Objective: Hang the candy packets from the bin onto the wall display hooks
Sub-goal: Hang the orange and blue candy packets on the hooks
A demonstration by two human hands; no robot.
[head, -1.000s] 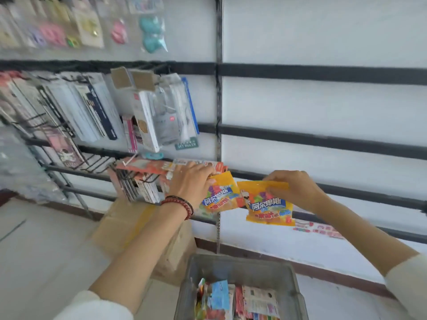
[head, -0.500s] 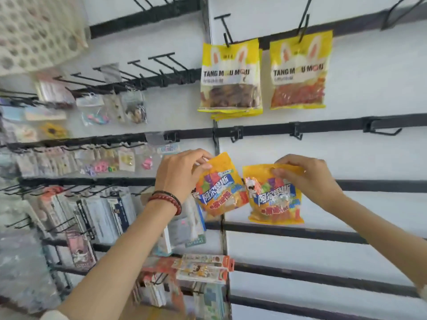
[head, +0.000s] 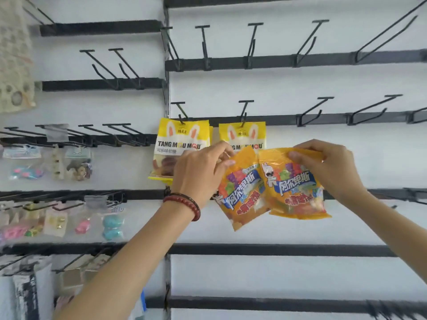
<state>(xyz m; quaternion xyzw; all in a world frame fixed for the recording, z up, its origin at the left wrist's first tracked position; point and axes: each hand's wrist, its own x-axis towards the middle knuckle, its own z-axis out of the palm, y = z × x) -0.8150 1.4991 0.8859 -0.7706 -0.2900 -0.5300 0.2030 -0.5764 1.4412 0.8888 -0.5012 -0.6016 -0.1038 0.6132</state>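
Note:
My left hand (head: 201,172) pinches the top corner of an orange candy packet (head: 242,192) that hangs tilted. Beside it, my right hand (head: 328,167) pinches the top edge of a second orange candy packet (head: 298,192). The two packets overlap a little in front of the white wall. Just behind them two yellow rabbit packets (head: 182,144) (head: 242,137) hang on black hooks. To the right on the same rail stands a bare hook (head: 310,112), with another bare hook (head: 369,109) past it. The bin is out of view.
Higher rails carry several bare black hooks (head: 253,45). Left of the upright post (head: 166,88), small toys and trinkets in clear bags (head: 76,165) hang on crowded hooks. Lower black rails (head: 277,249) run across the wall under my arms.
Both hands have lifted the orange packets from low near the bin up to the rail with the yellow rabbit packets. My view has tilted upward, and the bin has dropped out of sight.

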